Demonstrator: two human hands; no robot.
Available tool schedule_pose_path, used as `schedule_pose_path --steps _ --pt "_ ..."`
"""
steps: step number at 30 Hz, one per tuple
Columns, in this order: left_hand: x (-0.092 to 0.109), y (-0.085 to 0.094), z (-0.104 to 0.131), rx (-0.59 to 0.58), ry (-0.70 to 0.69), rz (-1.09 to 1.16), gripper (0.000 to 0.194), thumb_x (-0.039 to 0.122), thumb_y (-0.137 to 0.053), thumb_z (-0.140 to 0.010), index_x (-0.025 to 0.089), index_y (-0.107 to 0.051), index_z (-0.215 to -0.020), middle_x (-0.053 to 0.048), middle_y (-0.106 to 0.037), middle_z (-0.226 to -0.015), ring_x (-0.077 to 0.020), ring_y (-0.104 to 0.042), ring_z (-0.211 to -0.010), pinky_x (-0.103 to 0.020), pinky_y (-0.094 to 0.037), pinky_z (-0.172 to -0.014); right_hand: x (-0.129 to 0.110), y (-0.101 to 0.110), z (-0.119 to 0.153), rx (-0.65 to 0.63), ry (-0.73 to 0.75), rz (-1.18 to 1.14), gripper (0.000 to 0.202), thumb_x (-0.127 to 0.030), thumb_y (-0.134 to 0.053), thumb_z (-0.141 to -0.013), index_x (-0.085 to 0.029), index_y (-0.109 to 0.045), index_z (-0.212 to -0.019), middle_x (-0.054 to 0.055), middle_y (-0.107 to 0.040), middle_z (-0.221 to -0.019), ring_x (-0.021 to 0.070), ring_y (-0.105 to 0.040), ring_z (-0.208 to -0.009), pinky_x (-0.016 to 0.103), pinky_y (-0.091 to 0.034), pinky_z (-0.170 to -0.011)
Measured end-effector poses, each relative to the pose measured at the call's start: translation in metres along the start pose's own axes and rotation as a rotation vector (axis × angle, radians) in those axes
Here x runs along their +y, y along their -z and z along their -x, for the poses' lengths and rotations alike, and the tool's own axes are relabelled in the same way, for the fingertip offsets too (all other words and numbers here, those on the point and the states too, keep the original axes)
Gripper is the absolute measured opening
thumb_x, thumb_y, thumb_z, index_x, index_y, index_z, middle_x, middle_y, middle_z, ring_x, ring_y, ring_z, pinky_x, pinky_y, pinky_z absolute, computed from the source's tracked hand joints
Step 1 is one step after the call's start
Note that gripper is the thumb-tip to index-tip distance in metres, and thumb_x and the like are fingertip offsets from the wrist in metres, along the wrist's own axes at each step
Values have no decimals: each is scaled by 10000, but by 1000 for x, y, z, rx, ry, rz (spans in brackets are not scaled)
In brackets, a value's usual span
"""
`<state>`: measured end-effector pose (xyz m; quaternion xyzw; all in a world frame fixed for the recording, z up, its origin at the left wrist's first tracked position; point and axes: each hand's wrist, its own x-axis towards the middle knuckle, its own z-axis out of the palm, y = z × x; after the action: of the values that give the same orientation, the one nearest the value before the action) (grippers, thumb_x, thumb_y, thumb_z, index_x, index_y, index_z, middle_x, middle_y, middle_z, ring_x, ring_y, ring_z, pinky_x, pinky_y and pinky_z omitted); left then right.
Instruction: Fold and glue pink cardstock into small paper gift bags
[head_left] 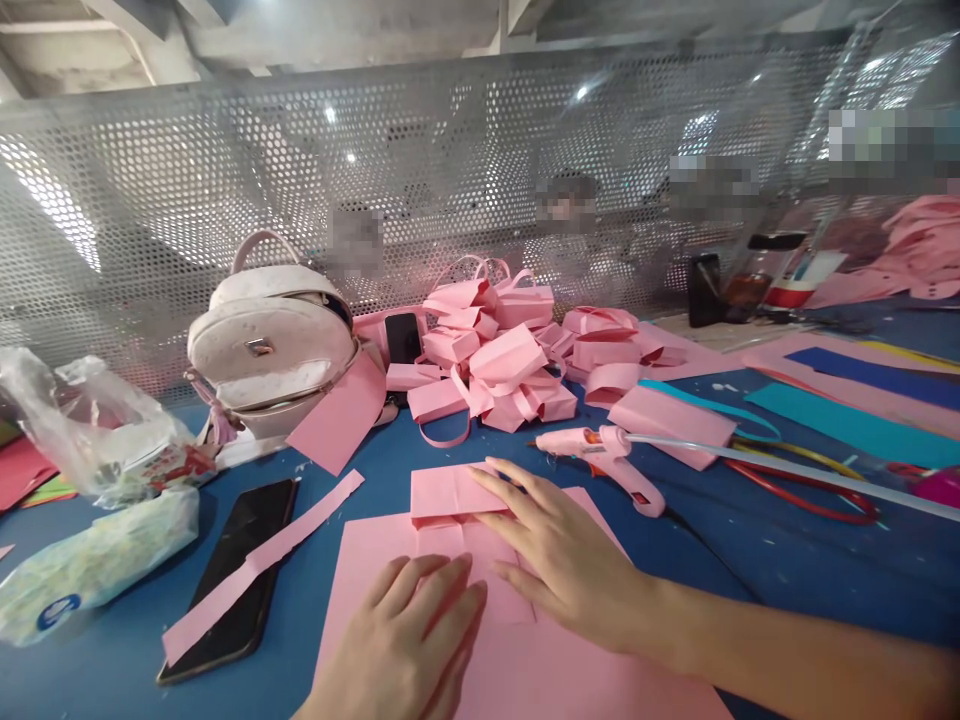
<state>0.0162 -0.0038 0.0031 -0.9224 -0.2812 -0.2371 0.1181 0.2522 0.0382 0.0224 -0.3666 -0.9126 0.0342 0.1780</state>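
Observation:
A folded pink paper piece [457, 490], with a box-like fold at its far end, lies on a large pink paper sheet [360, 580]. My right hand [555, 550] rests on its right side, fingers spread and stretched out. Closer to me, my left hand [420, 630] is curled over the near part of the piece, fingers bent and together. Its thumb is mostly hidden. A pink hot glue gun [607, 455] with a long clear glue stick [750, 455] lies just beyond my right hand.
Behind are a heap of folded pink paper bags [502, 355] and a white backpack [274, 345]. On the left lie a phone [232, 580] under a pink paper strip [322, 515], and a tissue pack [97, 570]. A perforated metal screen [450, 180] stands behind the blue table [300, 670].

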Motion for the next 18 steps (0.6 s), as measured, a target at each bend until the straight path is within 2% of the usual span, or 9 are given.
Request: schedule_pose_path --steps 3,7,11,13,18 --pt "-4 -6 5 -4 -6 -9 341 137 -542 -911 137 -664 -1229 -111 -731 -1206 -277 -697 -1002 -394 -624 -800 1 1 1 40 31 -25 324 -326 -566 -952 -172 -667 -1218 137 -452 -1537 331 -345 -1430 508 -399 -1121" --pt "-9 -12 13 -84 -13 -20 376 189 -559 -945 167 -621 -1315 -98 -676 -1320 -267 -672 -1082 -386 -607 -879 3 2 5 135 102 -85 324 -252 -489 -957 -200 -651 -1233 123 -575 -1388 308 -468 -1299 485 -438 -1065" --pt "-13 -12 19 -146 -28 -47 402 241 -528 -976 220 -588 -1372 -64 -631 -1394 -282 -644 -1159 -470 -573 -979 6 0 6 188 51 -122 300 -203 -471 -948 -229 -670 -1170 115 -612 -1234 294 -530 -1170 464 -500 -964" --pt "-15 -12 22 -173 -31 -67 430 259 -512 -986 235 -551 -1414 -60 -586 -1448 -294 -608 -1233 -510 -547 -1015 8 -2 5 199 19 -115 324 -181 -480 -930 -221 -658 -1197 131 -584 -1269 307 -512 -1197 484 -505 -966" --pt "-14 -15 24 -200 -45 -56 468 247 -475 -994 196 -499 -1458 -101 -523 -1503 -290 -536 -1338 -473 -539 -1033 10 -3 2 120 -15 -148 386 -122 -465 -916 -194 -624 -1261 148 -492 -1449 305 -412 -1366 510 -461 -1075"
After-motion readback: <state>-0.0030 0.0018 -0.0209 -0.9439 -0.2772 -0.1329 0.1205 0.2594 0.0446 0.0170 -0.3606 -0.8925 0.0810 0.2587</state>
